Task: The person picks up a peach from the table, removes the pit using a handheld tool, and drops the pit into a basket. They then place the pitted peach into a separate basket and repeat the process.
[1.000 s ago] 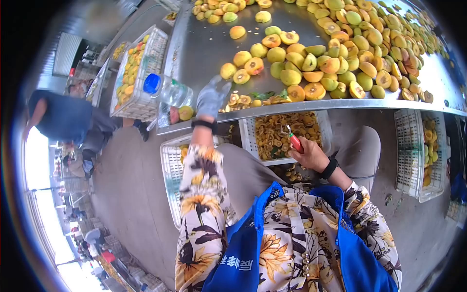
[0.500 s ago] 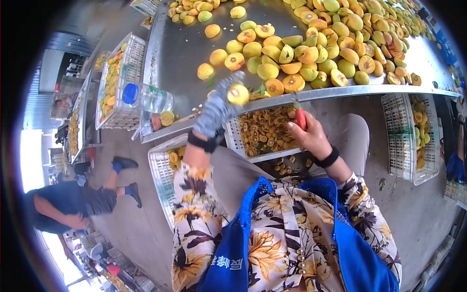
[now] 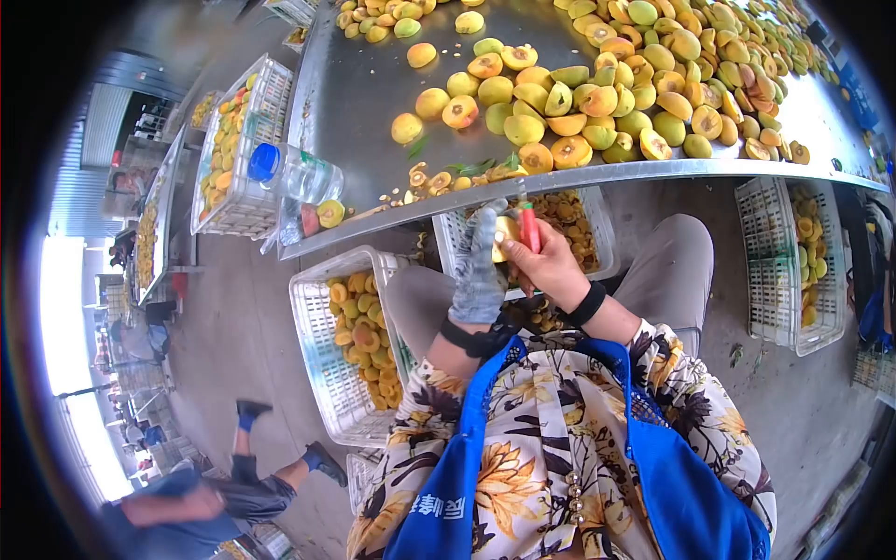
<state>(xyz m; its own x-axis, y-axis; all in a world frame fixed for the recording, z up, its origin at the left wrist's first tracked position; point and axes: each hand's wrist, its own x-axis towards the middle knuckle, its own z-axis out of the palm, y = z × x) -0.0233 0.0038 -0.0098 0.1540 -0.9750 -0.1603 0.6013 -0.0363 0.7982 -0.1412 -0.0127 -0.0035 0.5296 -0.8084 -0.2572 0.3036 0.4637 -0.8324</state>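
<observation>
My left hand (image 3: 477, 285), in a grey glove, is closed around a yellow peach half (image 3: 507, 231) just below the table's front edge. Up against the fruit, my bare right hand (image 3: 553, 269) grips a small knife by its red handle (image 3: 530, 230). The blade points up toward the table edge and shows only in part. Beneath both hands stands a white crate of brownish peach scraps (image 3: 574, 222), partly hidden by them. By my left knee, another white crate (image 3: 303, 308) contains peach halves (image 3: 362, 327).
Many peach halves (image 3: 644, 93) are piled on the metal table (image 3: 373, 112). A blue-capped bottle (image 3: 308, 177) lies at its left corner. Fruit-filled crates stand left (image 3: 266, 112) and right (image 3: 761, 271). A person (image 3: 252, 490) walks at lower left.
My left hand has come down and right from over the table edge with the peach half. My right hand has shifted left, and both now meet at the fruit. The walking person has moved lower.
</observation>
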